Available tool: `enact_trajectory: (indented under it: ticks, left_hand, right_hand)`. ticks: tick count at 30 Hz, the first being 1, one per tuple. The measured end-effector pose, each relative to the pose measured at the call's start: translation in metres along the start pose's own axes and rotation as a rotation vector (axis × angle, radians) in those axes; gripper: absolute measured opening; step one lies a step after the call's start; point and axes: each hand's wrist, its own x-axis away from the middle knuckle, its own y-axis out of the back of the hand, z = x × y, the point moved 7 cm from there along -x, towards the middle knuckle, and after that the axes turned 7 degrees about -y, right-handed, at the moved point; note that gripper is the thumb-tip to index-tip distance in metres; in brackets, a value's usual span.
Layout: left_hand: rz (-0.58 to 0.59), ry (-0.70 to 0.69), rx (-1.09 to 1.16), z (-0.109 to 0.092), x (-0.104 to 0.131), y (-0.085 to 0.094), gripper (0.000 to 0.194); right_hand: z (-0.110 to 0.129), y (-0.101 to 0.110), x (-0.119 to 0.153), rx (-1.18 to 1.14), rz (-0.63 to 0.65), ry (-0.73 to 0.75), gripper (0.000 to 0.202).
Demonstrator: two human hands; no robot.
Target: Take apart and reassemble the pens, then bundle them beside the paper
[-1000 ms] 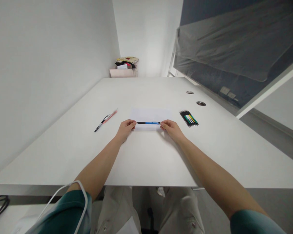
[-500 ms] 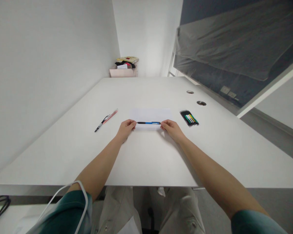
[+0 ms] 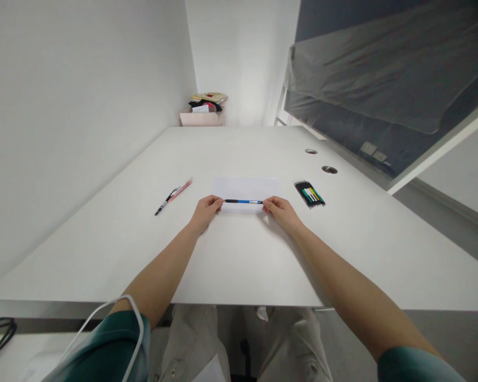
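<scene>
A blue pen with a black grip (image 3: 245, 201) is held level between my two hands, over a sheet of white paper (image 3: 247, 187). My left hand (image 3: 207, 210) pinches its black end on the left. At the other end, the fingertips of my right hand (image 3: 279, 209) are closed on the pen. Whether the pen touches the paper I cannot tell.
To the left lie a black-and-white pen (image 3: 164, 203) and a pink pen (image 3: 180, 190), end to end. On the right is a dark pack of several pens (image 3: 309, 193). Two round cable holes (image 3: 329, 170) are farther back. A pink box (image 3: 201, 118) stands beyond the table (image 3: 239, 260).
The pen seems to have turned a little about its length, its dark clip showing less now. Both hands keep their grip and place.
</scene>
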Motion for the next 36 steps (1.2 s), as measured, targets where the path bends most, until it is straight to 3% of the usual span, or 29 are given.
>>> enact_trajectory:
  ticks: [36]
  left_hand:
    - [0.016,-0.012,-0.032,-0.0045,0.0015,-0.0031,0.033]
  right_hand:
    - [-0.0017,-0.0002,-0.0001,0.078,0.001,0.004,0.045]
